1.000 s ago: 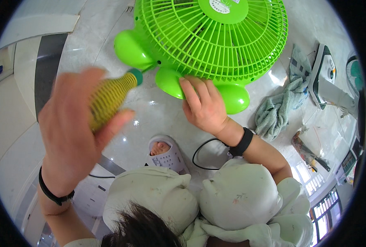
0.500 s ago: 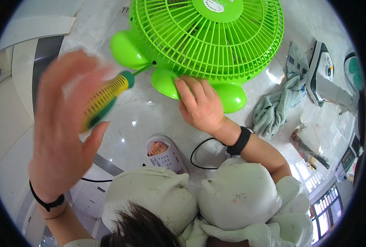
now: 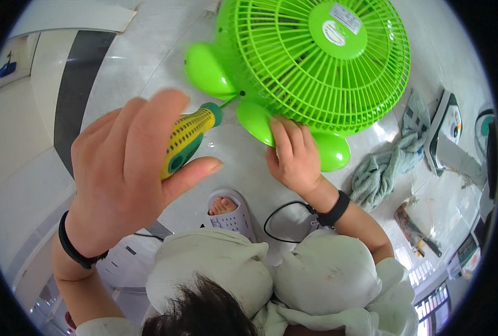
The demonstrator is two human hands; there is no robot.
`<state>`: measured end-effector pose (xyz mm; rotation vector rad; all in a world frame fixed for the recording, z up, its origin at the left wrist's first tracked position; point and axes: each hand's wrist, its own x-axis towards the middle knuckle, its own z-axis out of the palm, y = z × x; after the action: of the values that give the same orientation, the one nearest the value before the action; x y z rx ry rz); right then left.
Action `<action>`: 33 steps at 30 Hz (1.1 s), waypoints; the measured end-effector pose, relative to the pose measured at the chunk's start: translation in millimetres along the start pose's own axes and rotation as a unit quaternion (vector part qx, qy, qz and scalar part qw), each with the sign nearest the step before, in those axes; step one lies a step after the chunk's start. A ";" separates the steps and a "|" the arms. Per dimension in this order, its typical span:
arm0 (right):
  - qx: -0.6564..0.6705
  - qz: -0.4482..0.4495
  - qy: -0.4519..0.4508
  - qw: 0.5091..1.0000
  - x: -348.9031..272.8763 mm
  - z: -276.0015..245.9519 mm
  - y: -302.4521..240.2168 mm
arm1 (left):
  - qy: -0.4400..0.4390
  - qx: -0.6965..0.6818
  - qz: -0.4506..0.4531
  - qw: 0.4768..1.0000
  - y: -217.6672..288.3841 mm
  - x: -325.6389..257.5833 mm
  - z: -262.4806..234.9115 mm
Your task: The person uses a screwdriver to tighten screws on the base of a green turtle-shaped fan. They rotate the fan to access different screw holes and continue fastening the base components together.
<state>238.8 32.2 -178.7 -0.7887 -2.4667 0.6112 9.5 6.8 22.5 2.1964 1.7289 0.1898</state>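
Observation:
A bright green fan [image 3: 310,73] with a round slatted grille and rounded feet lies on the floor ahead of me. My left hand [image 3: 128,154] is around the back of a yellow-and-green screwdriver [image 3: 188,134], its thumb stretched along the underside. The handle's rear end is hidden by the hand. The screwdriver's thin shaft runs into a dark hole at the fan's rim, between two feet. Closed over one of the near feet, my right hand [image 3: 295,151] grips the fan with its fingers on top.
To the right lie a crumpled grey-green towel [image 3: 380,171], a white-and-black appliance [image 3: 445,134] and a clear plastic bag [image 3: 417,221] with things in it. A black cable [image 3: 268,227] loops by my knees. My foot, in a pale sandal [image 3: 232,215], is just below the fan.
The fan sits farther right and slightly lower in the picture, tilted a little. My left hand has shifted right along with the screwdriver and turned; its blur has lessened. The right hand keeps its grip.

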 end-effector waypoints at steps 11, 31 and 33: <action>-0.004 0.001 0.014 1.000 1.2 2.4 -0.3 | 0.066 0.011 0.014 0.998 -8.2 -3.1 -0.4; -0.001 -0.003 0.017 1.000 1.2 0.1 -2.5 | 0.014 -0.037 -0.013 0.999 -3.4 3.2 -3.0; -0.029 -0.021 0.039 0.999 1.4 0.8 -2.2 | -0.018 -0.040 0.078 0.996 -4.4 0.9 -1.4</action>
<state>236.5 31.2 -177.7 -0.7671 -2.4322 0.4854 5.2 8.8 22.3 2.2612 1.5054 0.2528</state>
